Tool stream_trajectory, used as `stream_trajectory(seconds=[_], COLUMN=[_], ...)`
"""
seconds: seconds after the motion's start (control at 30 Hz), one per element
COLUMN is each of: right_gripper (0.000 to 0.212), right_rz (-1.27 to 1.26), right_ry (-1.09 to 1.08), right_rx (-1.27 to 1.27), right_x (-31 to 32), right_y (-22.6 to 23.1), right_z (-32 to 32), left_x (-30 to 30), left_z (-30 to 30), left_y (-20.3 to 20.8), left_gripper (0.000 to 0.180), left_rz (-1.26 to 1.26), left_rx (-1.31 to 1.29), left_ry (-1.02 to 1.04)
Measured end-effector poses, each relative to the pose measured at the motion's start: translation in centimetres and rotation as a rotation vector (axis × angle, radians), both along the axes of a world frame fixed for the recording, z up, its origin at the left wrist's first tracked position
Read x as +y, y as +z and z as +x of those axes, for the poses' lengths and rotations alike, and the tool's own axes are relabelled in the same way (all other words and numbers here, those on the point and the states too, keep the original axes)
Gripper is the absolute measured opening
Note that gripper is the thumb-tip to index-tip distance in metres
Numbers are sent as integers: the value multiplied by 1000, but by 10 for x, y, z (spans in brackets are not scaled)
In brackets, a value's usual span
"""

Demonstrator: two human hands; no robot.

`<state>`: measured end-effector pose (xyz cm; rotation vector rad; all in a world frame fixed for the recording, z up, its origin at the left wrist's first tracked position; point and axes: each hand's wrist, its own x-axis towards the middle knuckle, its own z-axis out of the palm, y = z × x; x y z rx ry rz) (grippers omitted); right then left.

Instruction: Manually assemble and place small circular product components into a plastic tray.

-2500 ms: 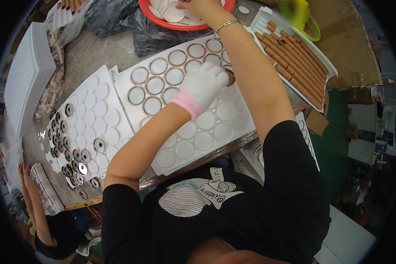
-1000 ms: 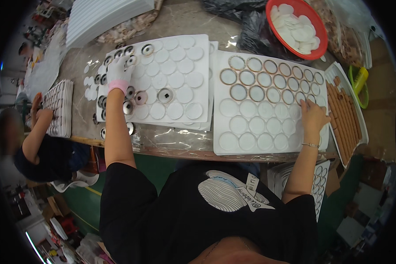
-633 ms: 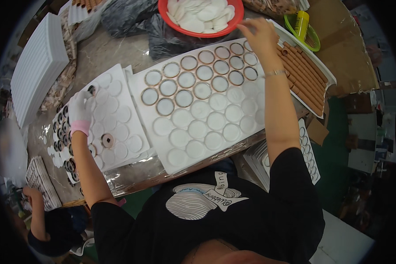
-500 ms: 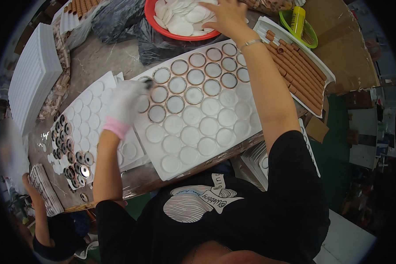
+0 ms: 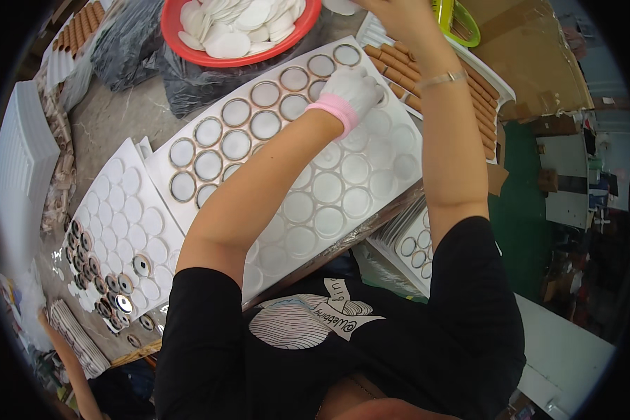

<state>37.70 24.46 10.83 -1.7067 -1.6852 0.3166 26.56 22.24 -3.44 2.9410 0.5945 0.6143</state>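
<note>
The gloved left hand (image 5: pixel 357 89) has just swung over the counter (image 5: pixel 99 115) to the far right of the white tray (image 5: pixel 161 164), fingers curled down; I can't tell what's under them. The bare right hand (image 5: pixel 400 17) has drifted off the red bowl (image 5: pixel 241 61), its fingertips out of sight, grip unclear. Ringed discs (image 5: pixel 265 94) fill the tray's upper rows, so I'd judge it partway done.

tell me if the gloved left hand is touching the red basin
Apart: the head view shows the left hand over the white tray, with ringed rounds and the tray's edge between it and the red basin.
</note>
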Motion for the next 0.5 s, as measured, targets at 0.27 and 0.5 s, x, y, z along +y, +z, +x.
stream_trajectory(seconds=[0.27,0.5], right_gripper=[23,21], right_rz=[-92,-248], right_ry=[-299,-335], right_rx=[53,-192], right_x=[-86,-97], right_y=[-117,-137], right_z=[88,47], left_x=[-10,-38], left_z=[-19,-61], left_y=[13,0], left_gripper=[19,34], left_rz=[-249,93], left_rx=[77,-9], left_ry=[-101,-33])
